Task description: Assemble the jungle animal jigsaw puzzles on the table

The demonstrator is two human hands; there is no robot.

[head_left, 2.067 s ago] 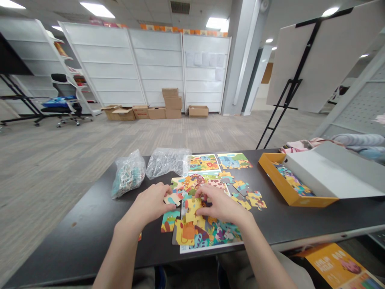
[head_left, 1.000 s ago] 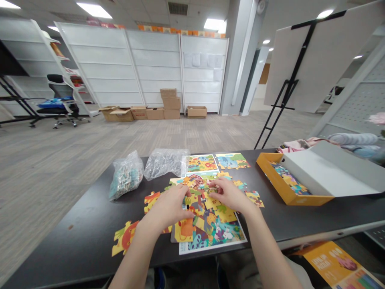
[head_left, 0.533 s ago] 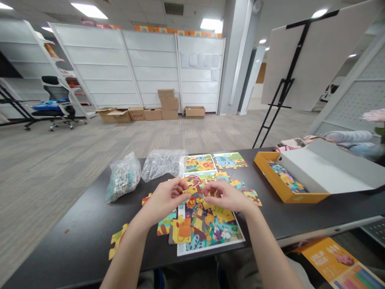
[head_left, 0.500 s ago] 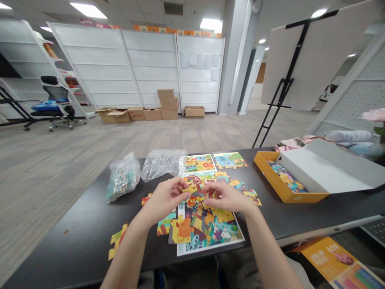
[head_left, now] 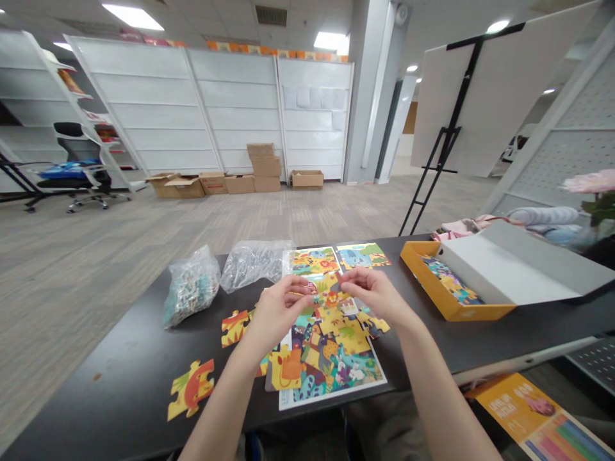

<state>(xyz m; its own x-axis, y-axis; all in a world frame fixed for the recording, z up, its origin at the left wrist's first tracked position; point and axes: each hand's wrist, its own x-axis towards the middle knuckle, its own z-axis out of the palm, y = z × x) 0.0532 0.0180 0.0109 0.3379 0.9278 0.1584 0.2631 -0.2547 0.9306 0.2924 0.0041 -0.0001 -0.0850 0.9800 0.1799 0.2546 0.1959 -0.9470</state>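
Between my hands, above the printed sheet (head_left: 368, 373), is a yellow puzzle piece (head_left: 331, 296) with a small lion face. My left hand (head_left: 283, 310) pinches its left edge, and my right hand (head_left: 372, 291) grips its upper right side between thumb and fingers. Below lie yellow puzzle pieces (head_left: 353, 336) on the sheet. One with an orange animal body (head_left: 287, 368) overlaps the sheet's left edge. More pieces (head_left: 375, 322) lie beside my right wrist; others are partly hidden behind my left hand.
Loose pieces (head_left: 191, 389) lie on the black table (head_left: 125, 365) at left. Farther back are a bag of pieces (head_left: 192, 286), a clear plastic bag (head_left: 254, 262) and a joined elephant section (head_left: 362, 256). An open yellow box (head_left: 461, 312) stands right; another box (head_left: 542, 410) sits lower right.
Both hands have risen and shifted slightly away from me, with the lion piece moving up and to the right between them. The view has turned slightly right.
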